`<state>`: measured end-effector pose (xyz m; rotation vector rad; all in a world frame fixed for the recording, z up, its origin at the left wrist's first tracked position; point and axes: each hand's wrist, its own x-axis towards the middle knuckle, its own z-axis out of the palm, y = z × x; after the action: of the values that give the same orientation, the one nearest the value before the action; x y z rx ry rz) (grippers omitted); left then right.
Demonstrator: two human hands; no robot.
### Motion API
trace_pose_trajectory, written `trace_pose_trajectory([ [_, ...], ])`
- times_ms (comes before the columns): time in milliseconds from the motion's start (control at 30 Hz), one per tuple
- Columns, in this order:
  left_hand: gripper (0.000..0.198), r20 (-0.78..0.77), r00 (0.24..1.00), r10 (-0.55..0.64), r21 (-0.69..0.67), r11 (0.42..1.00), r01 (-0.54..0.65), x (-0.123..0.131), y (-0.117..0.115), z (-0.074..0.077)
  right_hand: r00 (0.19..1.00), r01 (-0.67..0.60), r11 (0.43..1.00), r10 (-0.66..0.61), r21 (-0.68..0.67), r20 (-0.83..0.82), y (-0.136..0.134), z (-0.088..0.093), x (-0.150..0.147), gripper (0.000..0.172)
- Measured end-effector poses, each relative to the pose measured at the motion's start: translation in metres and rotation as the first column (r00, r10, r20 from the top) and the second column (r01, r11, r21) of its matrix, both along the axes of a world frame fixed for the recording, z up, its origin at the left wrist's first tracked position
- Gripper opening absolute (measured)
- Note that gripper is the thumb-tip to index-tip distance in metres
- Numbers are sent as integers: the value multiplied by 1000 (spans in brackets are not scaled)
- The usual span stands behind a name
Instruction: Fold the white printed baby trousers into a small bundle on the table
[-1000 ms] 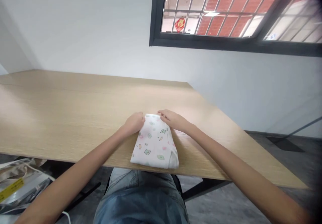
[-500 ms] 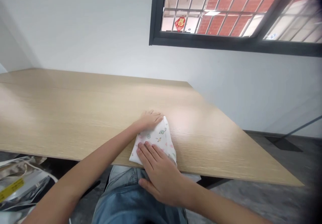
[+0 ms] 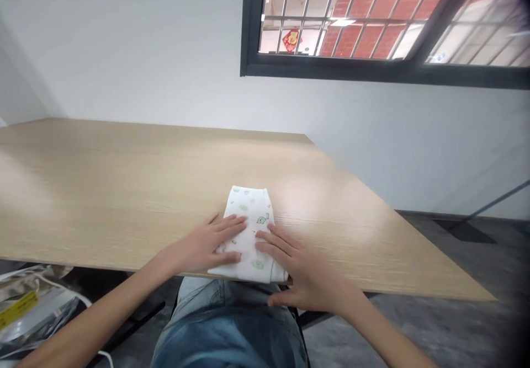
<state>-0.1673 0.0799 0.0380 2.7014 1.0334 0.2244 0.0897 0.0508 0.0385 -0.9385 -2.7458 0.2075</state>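
Observation:
A folded white cloth point(image 3: 248, 205) with small green leaf-like prints lies flat at the front edge of the light wooden table point(image 3: 136, 191). My left hand point(image 3: 209, 245) rests on the cloth's left side, fingers extended and thumb apart. Over the right side, my right hand point(image 3: 300, 268) lies with its fingers spread on the cloth and its thumb below the table edge. Neither hand grips the cloth.
A barred window point(image 3: 348, 20) is set in the white wall point(image 3: 157, 48) behind the table. Down at the left, plastic-wrapped things point(image 3: 37, 307) with a yellow label and a white cable stand below the table. A thin dark pole point(image 3: 492, 208) slants at the right.
My left hand has moved from the cloth's far end back to its left side. My right hand has shifted right. The cloth's far end is now uncovered, and its visible prints differ.

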Motion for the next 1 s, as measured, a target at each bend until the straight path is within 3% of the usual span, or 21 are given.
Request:
trace_pose_trajectory([
  [100, 95, 23, 996, -89, -75, 993, 91, -21, -27, -8, 999, -33, 999, 33, 9, -2, -10, -11, 6, 64],
  [167, 104, 30, 992, -122, -73, 990, 124, -27, -46, -15, 997, -54, 998, 55, 28, -56, -22, -14, 7, 58],
  [233, 92, 62, 992, -108, -49, 993, 111, -26, -63, -20, 988, -60, 998, 63, 29, -143, -33, -13, 7, 54],
  [333, 55, 229, 973, 13, -47, 999, -3, -19, -76, -21, 951, 20, 998, -37, -61, -307, -44, -4, 3, 36],
  [433, 26, 443, 858, 258, -153, 965, -211, -7, -72, -14, 873, 179, 948, -275, -262, -402, -41, 7, -5, 18],
  [533, 39, 498, 683, 535, -305, 845, -439, 9, -54, -11, 758, 312, 868, -472, -386, -451, -25, 12, -17, 25],
  [600, 42, 472, 605, 642, -359, 766, -533, 19, -41, -11, 685, 378, 833, -545, -403, -483, -10, 12, -26, 30],
  [700, 34, 443, 552, 706, -351, 703, -618, 30, -26, -13, 634, 480, 788, -615, -385, -469, 12, 8, -34, 32],
  [800, 28, 424, 508, 750, -347, 653, -674, 35, -22, -13, 676, 541, 750, -657, -381, -334, 26, 8, -37, 32],
  [867, 38, 435, 486, 758, -325, 636, -700, 36, -23, -12, 696, 588, 730, -676, -349, -242, 29, 10, -38, 30],
  [933, 51, 470, 493, 732, -234, 642, -730, 40, -24, -11, 691, 644, 731, -682, -224, -240, 27, 13, -42, 26],
  [1000, 50, 483, 560, 673, -66, 666, -743, 47, -25, -9, 711, 653, 757, -629, -35, -315, 23, 14, -51, 28],
])
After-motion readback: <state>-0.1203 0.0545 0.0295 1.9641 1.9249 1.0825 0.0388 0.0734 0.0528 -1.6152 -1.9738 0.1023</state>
